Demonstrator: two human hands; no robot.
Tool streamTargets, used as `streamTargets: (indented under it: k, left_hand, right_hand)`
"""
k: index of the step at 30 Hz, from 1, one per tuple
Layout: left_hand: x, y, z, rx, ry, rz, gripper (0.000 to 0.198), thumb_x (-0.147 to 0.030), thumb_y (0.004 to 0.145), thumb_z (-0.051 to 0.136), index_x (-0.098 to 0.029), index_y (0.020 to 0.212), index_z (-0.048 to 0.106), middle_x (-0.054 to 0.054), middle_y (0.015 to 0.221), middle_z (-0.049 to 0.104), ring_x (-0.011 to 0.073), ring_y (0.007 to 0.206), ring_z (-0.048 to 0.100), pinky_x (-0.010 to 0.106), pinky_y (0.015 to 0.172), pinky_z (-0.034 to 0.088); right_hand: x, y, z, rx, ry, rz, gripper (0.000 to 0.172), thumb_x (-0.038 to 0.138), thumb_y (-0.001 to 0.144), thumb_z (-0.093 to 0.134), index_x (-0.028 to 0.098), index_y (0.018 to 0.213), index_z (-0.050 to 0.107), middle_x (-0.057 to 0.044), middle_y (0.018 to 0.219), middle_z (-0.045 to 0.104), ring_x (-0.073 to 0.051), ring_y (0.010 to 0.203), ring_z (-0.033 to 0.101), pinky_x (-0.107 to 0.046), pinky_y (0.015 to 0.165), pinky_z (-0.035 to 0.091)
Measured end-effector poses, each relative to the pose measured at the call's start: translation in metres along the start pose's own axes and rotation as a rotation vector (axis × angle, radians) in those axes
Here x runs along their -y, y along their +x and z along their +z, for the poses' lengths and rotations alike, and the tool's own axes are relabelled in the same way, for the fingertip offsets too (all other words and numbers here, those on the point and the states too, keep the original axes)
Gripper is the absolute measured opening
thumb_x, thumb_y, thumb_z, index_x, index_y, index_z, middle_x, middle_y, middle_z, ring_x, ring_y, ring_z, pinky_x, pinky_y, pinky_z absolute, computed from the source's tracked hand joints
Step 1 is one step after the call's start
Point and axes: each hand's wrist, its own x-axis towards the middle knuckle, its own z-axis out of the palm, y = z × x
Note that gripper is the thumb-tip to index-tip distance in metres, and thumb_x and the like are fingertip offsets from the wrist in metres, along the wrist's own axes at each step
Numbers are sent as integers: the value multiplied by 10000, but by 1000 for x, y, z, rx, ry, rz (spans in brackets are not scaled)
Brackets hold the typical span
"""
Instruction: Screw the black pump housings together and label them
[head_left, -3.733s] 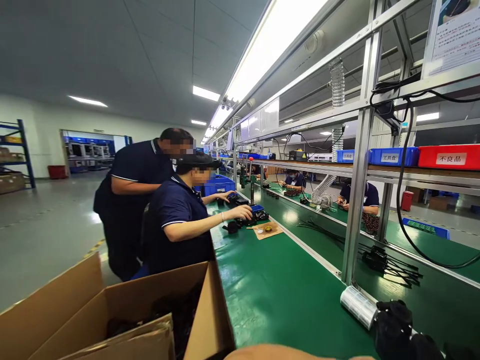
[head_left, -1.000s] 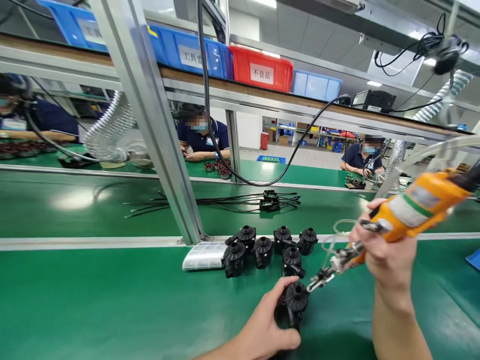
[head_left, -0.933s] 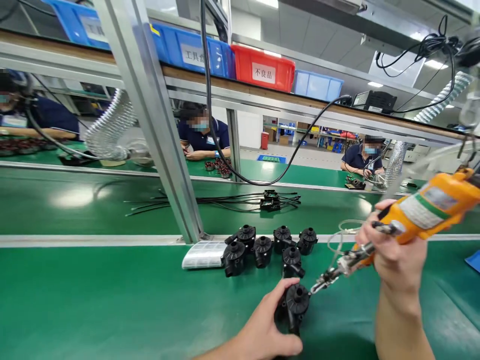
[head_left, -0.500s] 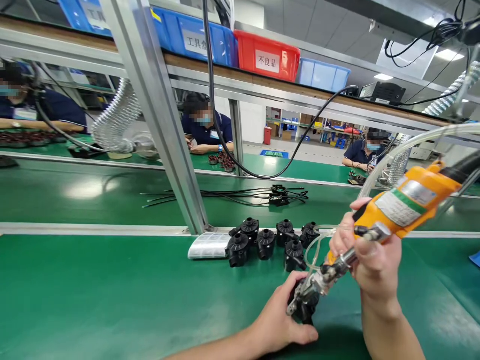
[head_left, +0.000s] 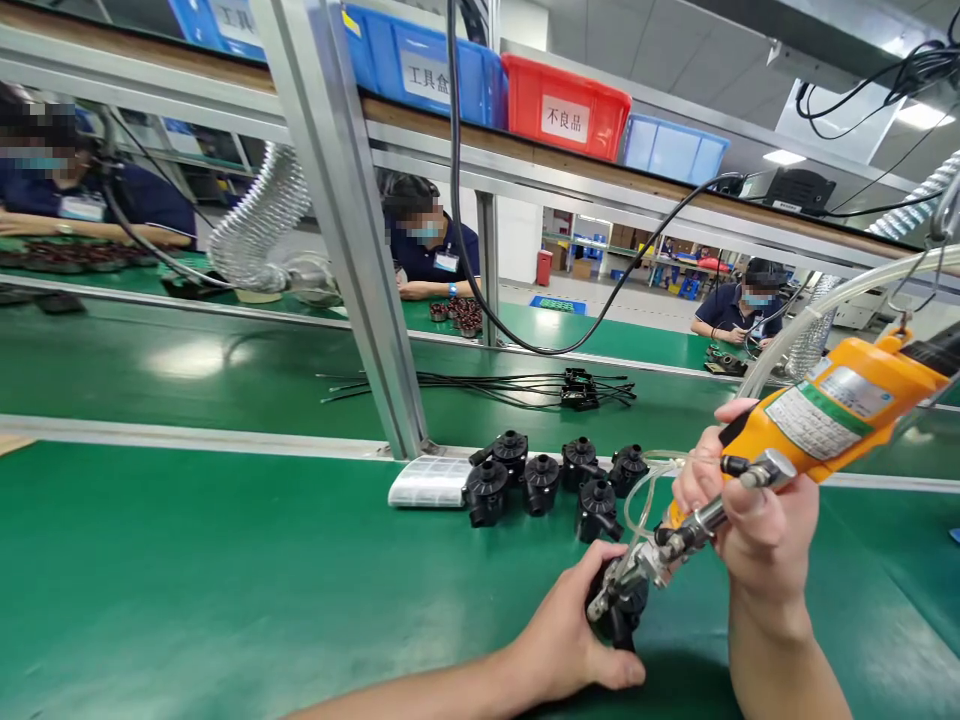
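My left hand (head_left: 574, 635) is wrapped round a black pump housing (head_left: 624, 622) on the green bench (head_left: 247, 590). My right hand (head_left: 757, 525) grips an orange electric screwdriver (head_left: 844, 405) with a metal air fitting along it and clear tubing (head_left: 802, 320). The tool slants down to the left, its metal tip over the housing in my left hand. Whether the tip touches a screw cannot be made out. Behind my hands stand several more black pump housings (head_left: 541, 482), beside a roll of white labels (head_left: 427, 483).
A metal post (head_left: 349, 250) rises behind the label roll. Black cables (head_left: 495, 382) lie on the strip beyond. Blue bins (head_left: 427, 70) and a red bin (head_left: 566, 105) sit on the shelf, with a black cable looping below. Co-workers sit across the bench.
The whole view has shifted, so things appear slightly further right. Both hands keep their holds, and the screwdriver tip stays over the pump housing.
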Motion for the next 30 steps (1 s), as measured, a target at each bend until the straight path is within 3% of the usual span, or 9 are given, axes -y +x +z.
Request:
streamTargets:
  k: [3, 7, 13, 16, 21, 24, 26, 28, 30]
  left_hand:
    - [-5, 2, 0, 12, 15, 3, 1033, -591, 530, 989, -235, 1408, 578, 75, 1204, 750, 387, 1180, 667, 470, 1143, 459]
    - [-24, 5, 1, 10, 6, 28, 988, -617, 603, 931, -226, 1439, 579, 86, 1327, 718, 400, 1260, 628, 462, 1153, 465]
    - [-51, 9, 1, 29, 50, 28, 933, -485, 646, 906, -242, 1487, 582, 65, 1429, 676, 376, 1269, 614, 452, 1185, 446]
    - [-53, 10, 2, 36, 59, 5, 933, -403, 628, 888, -250, 1491, 572, 54, 1411, 685, 376, 1265, 614, 451, 1174, 456]
    - [-44, 8, 3, 30, 79, 44, 985, -385, 647, 883, -234, 1537, 490, 84, 1419, 667, 397, 1403, 505, 472, 1262, 331]
    - [-38, -1, -1, 30, 153, -38, 932, -418, 646, 894, -244, 1478, 513, 82, 1337, 692, 382, 1284, 584, 461, 1161, 443]
    - [-40, -8, -7, 29, 227, -154, 873, -407, 623, 901, -256, 1404, 544, 59, 1238, 711, 345, 1155, 636, 425, 1040, 523]
    - [-48, -14, -15, 11, 358, -258, 851, -383, 565, 924, -256, 1331, 575, 56, 1191, 697, 324, 1099, 635, 412, 986, 544]
    - [-60, -14, -25, -26, 562, -300, 873, -371, 478, 961, -227, 1271, 624, 111, 1277, 650, 367, 1177, 587, 474, 1044, 514]
  right_hand:
    - [-3, 0, 4, 0, 81, 32, 562, 473, 803, 897, 261, 1205, 565, 24, 813, 539, -119, 590, 504, -255, 515, 459]
    - [-4, -8, 27, 6, 95, 8, 576, 334, 711, 961, 254, 1133, 577, 30, 807, 562, -107, 584, 530, -226, 506, 491]
    - [-8, -15, 48, 15, 30, -14, 504, 369, 699, 937, 223, 1033, 590, 41, 723, 542, -86, 500, 462, -194, 407, 440]
    - [-11, -18, 45, 27, 34, 10, 529, 337, 666, 953, 223, 1033, 589, 47, 707, 534, -89, 506, 461, -193, 413, 441]
    - [-13, -18, 42, 22, 79, 22, 468, 235, 674, 919, 230, 1002, 585, 69, 674, 525, -83, 498, 467, -194, 465, 475]
    - [-8, -11, 27, -27, 137, 32, 508, 202, 648, 933, 241, 1037, 609, 47, 757, 596, -96, 551, 525, -200, 490, 480]
    - [0, -4, 3, -116, 235, 29, 546, 275, 648, 962, 267, 1069, 614, 56, 746, 597, -110, 552, 535, -221, 500, 485]
    - [11, 5, -30, -246, 349, -33, 578, 462, 626, 984, 282, 1039, 622, 86, 624, 515, -106, 459, 441, -227, 442, 428]
    - [22, 14, -66, -379, 358, -174, 693, 602, 500, 1016, 280, 975, 628, 105, 524, 425, -87, 379, 277, -228, 364, 319]
